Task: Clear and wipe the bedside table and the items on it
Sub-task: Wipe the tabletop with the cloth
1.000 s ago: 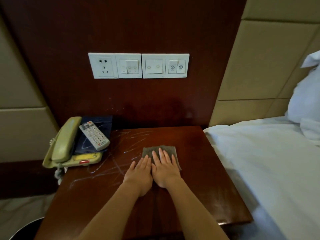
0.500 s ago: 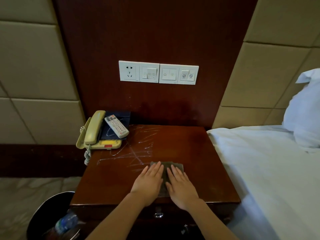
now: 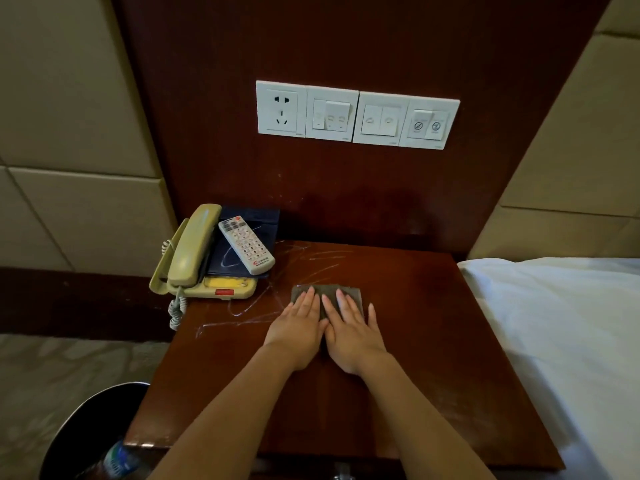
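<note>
Cloth [image 3: 329,289] is lying folded on the bedside table [image 3: 433,341], near the telephone [image 3: 194,258]; left hand [image 3: 298,330] and right hand [image 3: 353,336] are pressing it flat, fingers straight, gripping nothing; I am advising even pressure across the white streaks [image 3: 242,317].

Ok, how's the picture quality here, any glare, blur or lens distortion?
Head view: dim, warm light; faint sheen on the bedside table; the bed sheet is brightest; wide-angle bending tilts the switch panel; left hand and right hand on the cloth look sharp.
</note>
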A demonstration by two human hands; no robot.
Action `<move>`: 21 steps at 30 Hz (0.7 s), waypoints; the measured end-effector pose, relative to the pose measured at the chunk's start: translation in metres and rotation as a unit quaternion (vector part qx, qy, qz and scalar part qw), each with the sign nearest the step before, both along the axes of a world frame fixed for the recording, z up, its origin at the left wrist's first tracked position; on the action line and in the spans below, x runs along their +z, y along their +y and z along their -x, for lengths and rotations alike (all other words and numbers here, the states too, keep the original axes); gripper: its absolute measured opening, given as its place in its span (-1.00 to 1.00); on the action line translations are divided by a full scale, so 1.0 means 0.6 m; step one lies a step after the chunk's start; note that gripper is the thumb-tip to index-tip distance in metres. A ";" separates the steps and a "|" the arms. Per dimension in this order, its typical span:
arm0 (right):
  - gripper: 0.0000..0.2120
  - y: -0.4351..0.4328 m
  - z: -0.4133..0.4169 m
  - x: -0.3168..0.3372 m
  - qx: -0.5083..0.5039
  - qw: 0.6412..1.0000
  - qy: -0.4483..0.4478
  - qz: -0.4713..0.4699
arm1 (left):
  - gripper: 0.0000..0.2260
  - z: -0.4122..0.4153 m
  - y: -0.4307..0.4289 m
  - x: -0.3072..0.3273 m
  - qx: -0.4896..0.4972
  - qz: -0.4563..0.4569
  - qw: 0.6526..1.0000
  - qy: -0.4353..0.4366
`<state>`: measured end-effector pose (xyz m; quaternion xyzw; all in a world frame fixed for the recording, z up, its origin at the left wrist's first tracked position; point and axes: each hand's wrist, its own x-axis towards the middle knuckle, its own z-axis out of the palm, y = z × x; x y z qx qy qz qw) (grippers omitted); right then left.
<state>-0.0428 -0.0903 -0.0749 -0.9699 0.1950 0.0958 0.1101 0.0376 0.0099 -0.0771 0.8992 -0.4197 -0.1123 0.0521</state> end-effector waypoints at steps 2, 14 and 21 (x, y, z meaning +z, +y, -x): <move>-0.50 -0.002 -0.015 0.001 -0.009 1.000 0.004 -0.001 | -0.50 -0.015 -0.006 0.003 -0.007 -0.007 1.000 -0.001; -0.49 0.092 0.054 -0.008 -0.040 0.999 0.004 -0.009 | -0.50 0.053 0.086 0.012 -0.035 -0.027 0.999 -0.013; -0.48 0.120 0.137 -0.001 -0.051 0.998 0.040 -0.003 | -0.50 0.129 0.109 0.009 -0.052 -0.024 0.998 -0.014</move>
